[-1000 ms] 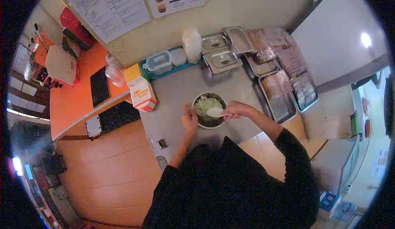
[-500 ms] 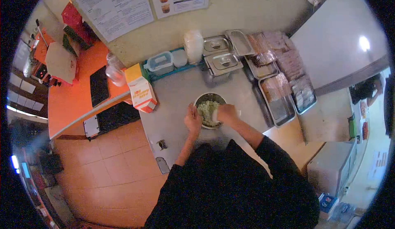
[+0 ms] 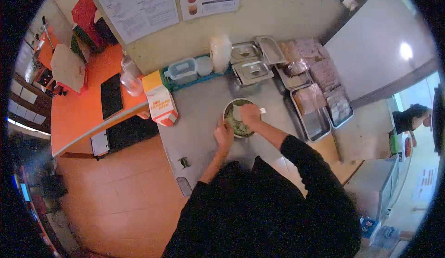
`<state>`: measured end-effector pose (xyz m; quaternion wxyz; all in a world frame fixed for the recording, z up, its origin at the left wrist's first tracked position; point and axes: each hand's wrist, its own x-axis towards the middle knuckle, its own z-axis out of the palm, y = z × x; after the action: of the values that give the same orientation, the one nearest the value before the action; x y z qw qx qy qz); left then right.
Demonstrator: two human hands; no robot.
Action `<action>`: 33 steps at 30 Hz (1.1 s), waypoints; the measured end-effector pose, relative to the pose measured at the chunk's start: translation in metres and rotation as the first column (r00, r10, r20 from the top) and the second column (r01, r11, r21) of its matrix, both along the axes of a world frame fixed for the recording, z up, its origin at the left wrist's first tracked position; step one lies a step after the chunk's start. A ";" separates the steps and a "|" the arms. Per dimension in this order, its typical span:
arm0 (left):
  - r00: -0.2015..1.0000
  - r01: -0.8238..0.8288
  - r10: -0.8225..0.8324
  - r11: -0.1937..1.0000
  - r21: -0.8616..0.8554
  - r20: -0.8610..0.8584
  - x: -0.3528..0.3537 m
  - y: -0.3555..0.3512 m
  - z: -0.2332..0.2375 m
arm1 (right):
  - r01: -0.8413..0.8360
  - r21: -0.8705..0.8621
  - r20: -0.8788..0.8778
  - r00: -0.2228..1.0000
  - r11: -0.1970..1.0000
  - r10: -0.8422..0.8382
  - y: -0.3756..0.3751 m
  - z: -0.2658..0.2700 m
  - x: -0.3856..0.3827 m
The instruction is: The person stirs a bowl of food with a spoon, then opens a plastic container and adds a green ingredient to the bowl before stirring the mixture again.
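A round metal bowl (image 3: 225, 111) stands on the steel table in front of me. Pale green chopped food (image 3: 239, 128) lies in it. My left hand (image 3: 224, 135) is closed on the bowl's near left rim. Over the bowl's right side, my right hand (image 3: 251, 116) is wrapped round a white spatula (image 3: 237, 113). Its pale blade dips into the food, and a bit of white sticks out on the other side of my fist. Most of the handle is hidden by my fingers.
An orange-and-white carton (image 3: 160, 104) stands left of the bowl, with plastic tubs (image 3: 183, 71) behind it. Lidded steel pans (image 3: 253, 72) and trays of wrapped food (image 3: 309, 99) line the back and right. A dark scrap (image 3: 184, 162) lies near the front left edge. Another person (image 3: 412, 118) is far right.
My right hand and the spatula have moved up toward the bowl's far side. The bowl and my left hand appear slightly farther right, as the whole view has shifted a little.
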<state>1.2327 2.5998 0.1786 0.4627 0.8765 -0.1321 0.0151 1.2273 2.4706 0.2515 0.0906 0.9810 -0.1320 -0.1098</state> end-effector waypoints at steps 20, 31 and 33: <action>0.987 0.161 -0.157 0.976 -0.146 0.039 0.031 0.001 -0.001 | -0.281 0.313 -0.013 0.954 0.907 0.300 -0.005 0.029 -0.082; 0.992 0.127 -0.123 0.985 -0.116 0.039 0.018 0.009 0.017 | -0.050 0.281 -0.087 0.993 0.958 0.078 -0.047 0.059 -0.042; 0.990 0.133 -0.132 0.991 -0.031 0.044 0.012 0.007 0.012 | -0.024 0.224 -0.133 0.990 0.974 0.055 -0.023 0.047 -0.035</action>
<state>1.2452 2.6070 0.1903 0.4746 0.8573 -0.1993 0.0049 1.1922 2.4471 0.2984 -0.0082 0.9774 -0.0926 -0.1896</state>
